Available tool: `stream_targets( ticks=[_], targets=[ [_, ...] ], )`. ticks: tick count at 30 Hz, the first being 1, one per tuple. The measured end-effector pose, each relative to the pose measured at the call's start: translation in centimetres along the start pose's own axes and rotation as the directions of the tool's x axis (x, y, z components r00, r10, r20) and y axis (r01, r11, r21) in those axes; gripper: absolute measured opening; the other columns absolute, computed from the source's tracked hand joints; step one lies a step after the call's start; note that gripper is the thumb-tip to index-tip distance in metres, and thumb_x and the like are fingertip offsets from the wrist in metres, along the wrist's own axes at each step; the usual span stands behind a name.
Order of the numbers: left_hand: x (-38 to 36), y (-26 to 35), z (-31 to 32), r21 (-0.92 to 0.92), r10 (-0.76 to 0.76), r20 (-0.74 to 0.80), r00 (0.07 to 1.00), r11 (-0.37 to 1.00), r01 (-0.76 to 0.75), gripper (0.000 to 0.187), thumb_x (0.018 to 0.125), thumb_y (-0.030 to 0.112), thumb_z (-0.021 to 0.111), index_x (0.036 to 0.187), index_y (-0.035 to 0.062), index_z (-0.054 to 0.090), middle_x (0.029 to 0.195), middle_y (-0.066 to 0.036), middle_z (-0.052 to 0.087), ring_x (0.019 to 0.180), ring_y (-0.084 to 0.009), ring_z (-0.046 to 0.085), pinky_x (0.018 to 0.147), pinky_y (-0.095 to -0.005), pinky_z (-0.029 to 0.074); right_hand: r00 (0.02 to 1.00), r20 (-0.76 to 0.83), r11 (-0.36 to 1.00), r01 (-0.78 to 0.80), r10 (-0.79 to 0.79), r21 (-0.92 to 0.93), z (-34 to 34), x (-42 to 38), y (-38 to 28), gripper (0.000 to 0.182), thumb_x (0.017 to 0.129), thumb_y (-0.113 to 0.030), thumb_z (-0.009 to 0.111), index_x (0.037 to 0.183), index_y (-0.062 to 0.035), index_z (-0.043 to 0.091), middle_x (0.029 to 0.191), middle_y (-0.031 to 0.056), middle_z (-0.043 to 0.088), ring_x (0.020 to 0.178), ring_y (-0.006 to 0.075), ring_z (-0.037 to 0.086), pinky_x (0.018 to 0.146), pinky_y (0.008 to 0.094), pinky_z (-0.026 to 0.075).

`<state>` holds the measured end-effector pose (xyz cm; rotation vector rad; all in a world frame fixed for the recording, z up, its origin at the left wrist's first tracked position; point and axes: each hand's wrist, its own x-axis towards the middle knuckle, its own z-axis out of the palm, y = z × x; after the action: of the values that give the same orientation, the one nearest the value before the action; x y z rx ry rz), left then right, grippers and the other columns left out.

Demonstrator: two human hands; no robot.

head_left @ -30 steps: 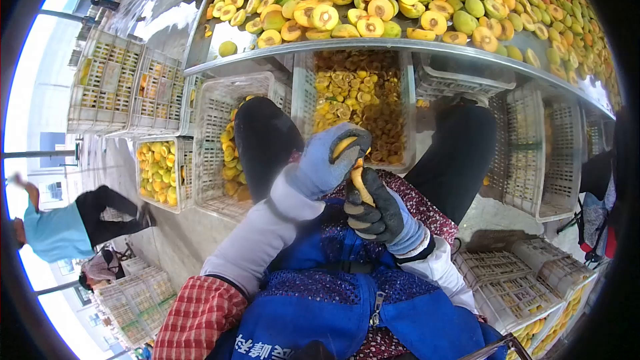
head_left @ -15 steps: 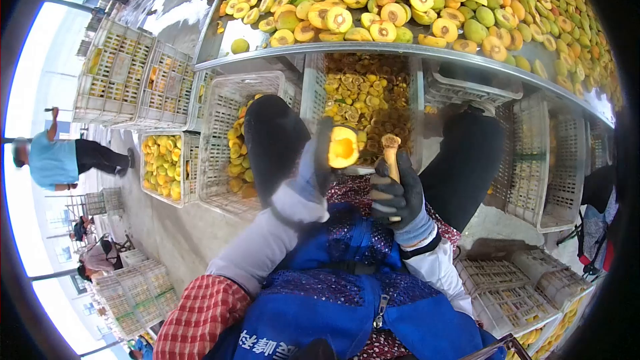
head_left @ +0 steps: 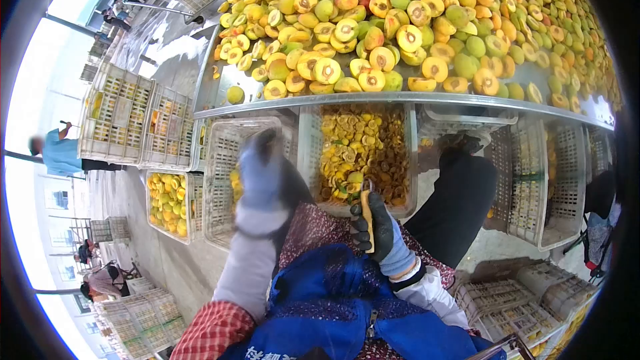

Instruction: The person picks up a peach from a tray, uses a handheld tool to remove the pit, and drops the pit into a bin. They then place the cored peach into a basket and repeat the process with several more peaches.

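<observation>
My right hand (head_left: 379,232), in a dark glove, is wrapped round the wooden handle of a pitting tool (head_left: 367,219). The tool's small metal tip points up, in front of the crate of pits and scraps (head_left: 313,160). To the left, my left hand (head_left: 261,153) is smeared by motion above the white crate of fruit (head_left: 215,180). Its fingers do not show clearly, and I cannot make out anything in them. Beyond both hands, halved peaches (head_left: 327,70) with pits in them lie heaped on a metal table (head_left: 293,101).
A crate full of yellow fruit (head_left: 168,203) stands on the floor at left, beside stacked crates (head_left: 127,117). More crates (head_left: 530,187) stand at right under the table. A person in a light blue top (head_left: 61,153) is at far left.
My left hand, which held a pitted peach half, has swung left over the white crate; the half is no longer visible. My right hand has moved slightly down, and the pit on the tool's tip is gone.
</observation>
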<state>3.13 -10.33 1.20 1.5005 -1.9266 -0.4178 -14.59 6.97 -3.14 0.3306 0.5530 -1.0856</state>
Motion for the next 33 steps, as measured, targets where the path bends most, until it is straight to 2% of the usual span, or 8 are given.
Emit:
stream_targets(
  ticks=[1, 10, 15, 17, 21, 29, 32, 33],
  targets=[
    [1.4, 2.4, 1.9, -0.197, -0.032, 0.077, 0.996, 0.979, 0.047, 0.029, 0.077, 0.022, 0.065, 0.100, 0.0050, 0.061, 0.095, -0.015, 0.060, 0.089, -0.0274, 0.058, 0.079, -0.0349, 0.045, 0.998, -0.057, 0.993, 0.001, -0.008, -0.115, 0.6, -0.1, -0.4, 0.044, 0.087, -0.053, 0.045, 0.086, -0.0105, 0.052, 0.059, -0.0037, 0.043, 0.043, 0.0080, 0.038, 0.034, 0.0203, 0.030],
    [13.8, 4.5, 12.9, 0.351, 0.256, 0.444, 0.859, 0.832, -0.429, 0.043, 0.070, 0.027, 0.067, 0.109, 0.0149, 0.053, 0.114, -0.014, 0.049, 0.101, -0.0325, 0.053, 0.082, -0.0402, 0.044, 0.988, -0.130, 0.995, 0.095, -0.089, 0.038, -1.6, 0.5, -2.8, 0.042, 0.087, -0.053, 0.044, 0.086, -0.0128, 0.053, 0.058, -0.0015, 0.047, 0.043, 0.0111, 0.043, 0.035, 0.0210, 0.033],
    [10.7, 3.1, 10.7, -0.149, 0.181, 0.192, 0.965, 0.977, -0.154, 0.039, 0.072, 0.014, 0.068, 0.107, 0.0045, 0.052, 0.098, -0.014, 0.059, 0.089, -0.0236, 0.060, 0.079, -0.0319, 0.047, 0.904, -0.143, 0.887, 0.347, -0.403, -0.305, -1.5, 0.6, -3.6, 0.035, 0.087, -0.048, 0.048, 0.086, -0.0133, 0.052, 0.058, -0.0007, 0.047, 0.043, 0.0117, 0.045, 0.035, 0.0228, 0.035],
    [7.3, 4.9, 7.8, -0.585, 0.081, 0.342, 0.936, 0.798, 0.145, 0.034, 0.074, 0.009, 0.067, 0.102, -0.0027, 0.053, 0.095, -0.012, 0.061, 0.087, -0.0157, 0.058, 0.079, -0.0271, 0.047, 0.875, -0.128, 0.843, 0.396, -0.467, -0.365, -0.9, 0.7, -4.1, 0.031, 0.088, -0.043, 0.050, 0.089, -0.0124, 0.052, 0.059, -0.0003, 0.047, 0.043, 0.0119, 0.045, 0.035, 0.0235, 0.036],
    [0.4, 6.7, 4.8, -0.638, 0.021, 0.655, 0.755, 0.552, 0.538, 0.036, 0.082, 0.005, 0.059, 0.115, -0.0053, 0.050, 0.101, -0.008, 0.059, 0.091, -0.0134, 0.055, 0.080, -0.0248, 0.045, 0.691, 0.085, 0.581, 0.662, -0.718, -0.473, 1.2, 2.0, -3.0, 0.022, 0.089, -0.028, 0.052, 0.100, -0.0089, 0.049, 0.061, 0.0016, 0.049, 0.043, 0.0111, 0.045, 0.034, 0.0231, 0.036],
    [-4.9, 7.0, 5.4, -0.868, -0.134, 0.422, 0.897, 0.227, 0.442, 0.035, 0.093, 0.028, 0.046, 0.106, -0.0032, 0.054, 0.095, -0.007, 0.059, 0.083, -0.0130, 0.056, 0.072, -0.0227, 0.046, 0.916, 0.090, 0.850, 0.398, -0.392, -0.346, 1.8, 1.4, -0.6, 0.019, 0.091, -0.017, 0.049, 0.106, -0.0063, 0.048, 0.070, 0.0038, 0.055, 0.048, 0.0130, 0.050, 0.040, 0.0246, 0.042],
    [-4.3, 6.2, 3.3, -0.742, -0.144, 0.608, 0.781, 0.248, 0.623, 0.036, 0.093, 0.031, 0.047, 0.098, -0.0028, 0.058, 0.085, -0.006, 0.061, 0.078, -0.0105, 0.056, 0.067, -0.0219, 0.044, 0.412, 0.652, -0.332, 0.616, -0.637, -0.714, 0.7, 0.2, -1.3, 0.037, 0.080, -0.009, 0.056, 0.114, 0.0022, 0.046, 0.094, 0.0209, 0.055, 0.075, 0.0310, 0.058, 0.063, 0.0343, 0.047],
    [-4.4, 6.6, 2.9, -0.742, -0.144, 0.607, 0.781, 0.247, 0.623, 0.036, 0.093, 0.031, 0.047, 0.098, -0.0028, 0.058, 0.085, -0.006, 0.061, 0.078, -0.0105, 0.056, 0.067, -0.0219, 0.044, 0.413, 0.652, -0.333, 0.616, -0.636, -0.714, 2.0, -0.7, -1.8, 0.037, 0.080, -0.009, 0.056, 0.114, 0.0022, 0.046, 0.094, 0.0209, 0.055, 0.075, 0.0310, 0.058, 0.063, 0.0343, 0.047]
  ],
)
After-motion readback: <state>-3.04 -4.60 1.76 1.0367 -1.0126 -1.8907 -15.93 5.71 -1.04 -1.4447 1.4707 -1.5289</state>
